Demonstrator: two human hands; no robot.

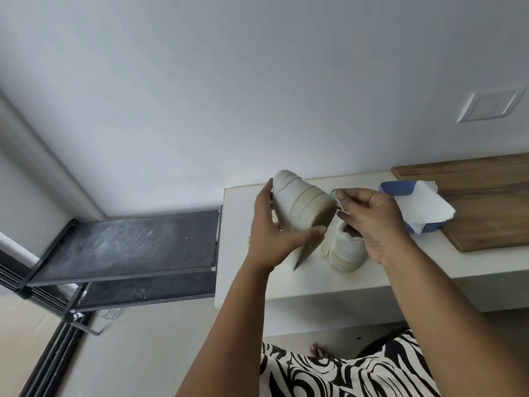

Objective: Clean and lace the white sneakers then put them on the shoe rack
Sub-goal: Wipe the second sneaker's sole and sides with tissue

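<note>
Right now the left hand [272, 227] holds one white sneaker [303, 207] up off the shelf, tilted with its sole side toward the camera; thumb [312, 233] is curled across the lower edge, the other fingers wrap the far left side. Sneaker's serrated sole edge [305, 252] sticks out below the thumb

Right hand [372, 222] is just beside that sneaker's right edge, fingertips [342, 197] bunched together and pinching a small scrap of tissue [335, 194] against the shoe. Whether the scrap touches the shoe surface or only sits next to it, can't tell

Second sneaker [345, 250] stands on the white shelf [246, 282], partly hidden behind the right hand and under the lifted shoe, heel toward the camera. No laces readable on either shoe from this angle; a thin pale strand near the left wrist is too blurred to call

On the right, a blue box [396, 188] with white tissue paper [423, 207] pulled out over it sits on a wooden board [486, 207], near the right hand but apart from it

Left of the shelf, a black shoe rack [128, 245], touching the shelf's side; top tier is dusty, a lower tier shows beneath it. Nothing rests on the visible tiers

Wall plate [491, 106] on the white wall upper right. Black-and-white patterned clothing [343, 373] at the bottom edge
</note>
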